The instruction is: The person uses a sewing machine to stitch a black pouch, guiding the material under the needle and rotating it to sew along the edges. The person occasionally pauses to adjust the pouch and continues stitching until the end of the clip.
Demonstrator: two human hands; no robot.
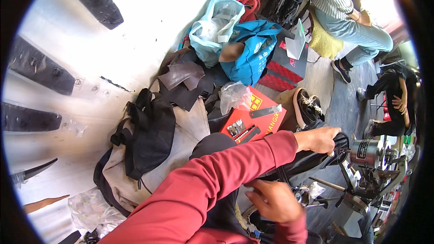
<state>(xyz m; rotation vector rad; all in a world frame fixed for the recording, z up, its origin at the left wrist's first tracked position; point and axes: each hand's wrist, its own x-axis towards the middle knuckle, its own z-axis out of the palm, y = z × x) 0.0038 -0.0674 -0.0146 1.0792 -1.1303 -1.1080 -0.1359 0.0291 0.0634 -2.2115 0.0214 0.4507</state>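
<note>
My left hand (318,140), at the end of a red sleeve, reaches across to the right. Its fingers are closed on the upper edge of a black bag (312,165) of soft, leather-like material. What lies under the fingertips is hidden. Below the left forearm is my right hand (278,201), bent inward near my dark-clothed lap. Motion smears it, and its fingers point left; whether they hold anything is unclear. Just right of the bag stands a metal machine (366,152) with a silver cylinder and a wheel.
A red box (266,119) carries small tools. Beyond it are a black shoe (307,108), a blue bag (253,54), a pale plastic bag (214,25) and dark leather scraps (183,79). A black backpack (151,133) lies left. Two people sit at upper right, one in jeans (352,29).
</note>
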